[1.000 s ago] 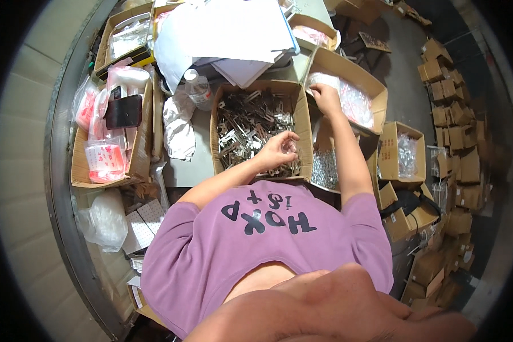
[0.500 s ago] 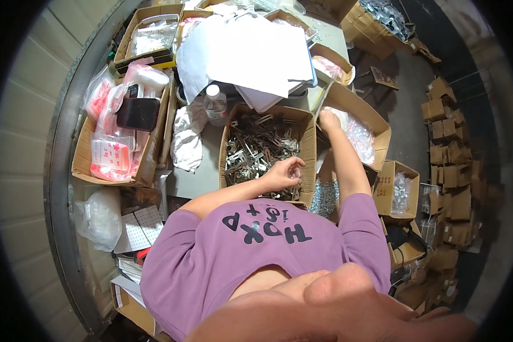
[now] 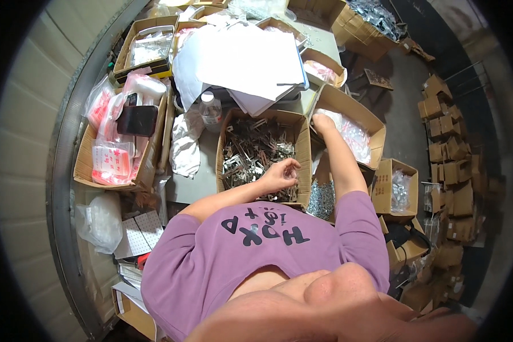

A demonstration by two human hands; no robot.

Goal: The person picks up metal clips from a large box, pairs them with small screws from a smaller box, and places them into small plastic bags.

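Note:
Over the near right part of a cardboard box (image 3: 303, 134) full of loose metal pieces (image 3: 255, 147) is my left hand (image 3: 280, 175). Its fingers are curled in toward the thumb, and anything between them is too small to make out. My right arm reaches farther forward to a second open box (image 3: 376, 126) with clear plastic bags (image 3: 354, 138) in it. There my right hand (image 3: 323, 123) is closed at the box's left side, beside the whitish plastic. The back of the hand hides whatever its fingers grip.
White papers (image 3: 248, 60) lie beyond the metal pieces. A clear bottle (image 3: 211, 110) and a white cloth (image 3: 185, 145) stand to the left. Farther left, a phone (image 3: 137, 121) rests on bags in a carton (image 3: 84, 162). Small silvery parts (image 3: 322, 196) and another carton (image 3: 382, 188) are at right.
The whole view has shifted slightly. My left hand stays curled over the metal pieces, and my right hand stays at the box of bags, with little visible movement.

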